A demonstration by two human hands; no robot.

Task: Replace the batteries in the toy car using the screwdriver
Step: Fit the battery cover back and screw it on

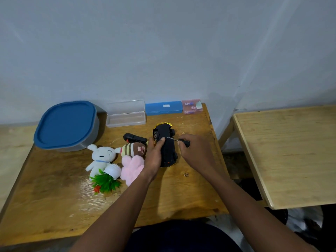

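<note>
Wooden and worn, the table (54, 206) stands against a pale grey wall and carries everything in play. At its middle, the right hand (196, 153) has its fingers closed round the black handle of the screwdriver (179, 140), whose thin metal shaft runs up and to the left until its tip meets the underside of the toy car (166, 146). The left hand (154, 155) wraps the car from the left, thumb pressed on the chassis just beside the tip, holding it tipped on its side with the matte black belly turned to the right. The car's long axis runs away from the person, gold trim showing at the far end, so the shaft comes in roughly across it. The screw itself is too small to make out; I judge the lid is still fastened.

Just left of the car lie a black remote (133, 138), a striped brown plush (134, 149), a fluffy pink plush (131, 168) and a white rabbit plush (101, 158). A blue-lidded container (66, 124) and a clear plastic case (125, 113) sit near the wall.
</note>
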